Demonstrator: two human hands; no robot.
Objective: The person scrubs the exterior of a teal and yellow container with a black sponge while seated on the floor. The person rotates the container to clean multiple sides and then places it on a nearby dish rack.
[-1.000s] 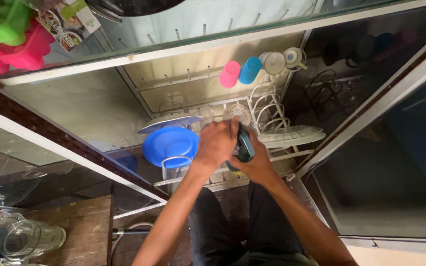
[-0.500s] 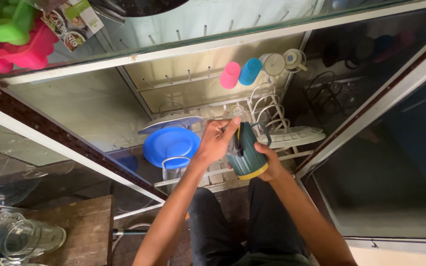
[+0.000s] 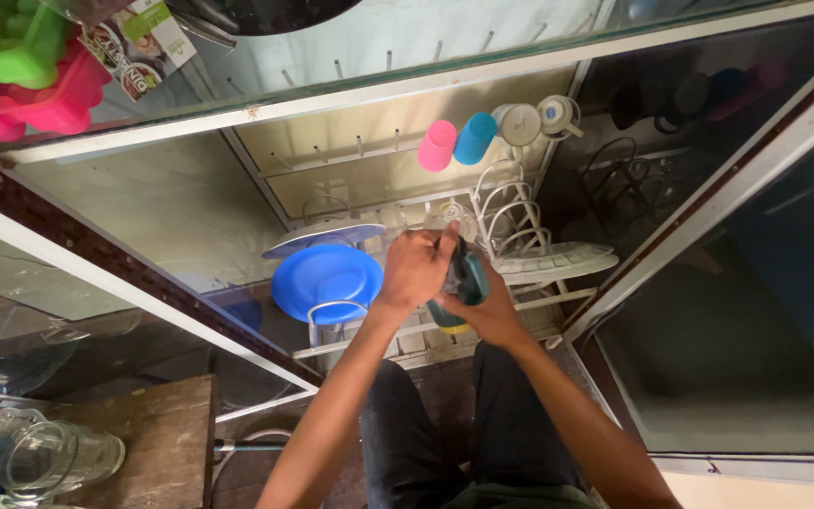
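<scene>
Left hand (image 3: 415, 267) fingers (image 3: 443, 243) close over the upper side of the dark green mug (image 3: 464, 287), and the right hand (image 3: 490, 311) cups it from below, above the white wire dish rack (image 3: 520, 231) just right of the blue plate (image 3: 327, 280). The mug is mostly hidden, so its long axis cannot be told; its yellow-edged end faces down toward the person. A flat rectangular package (image 3: 134, 45), printed green, white and red, lies on the glass shelf (image 3: 332, 71) at upper left, beside pink and green moulds (image 3: 11, 75).

A dark green mug (image 3: 463, 283) with a yellow base, tilted, clasped between both hands.
</scene>
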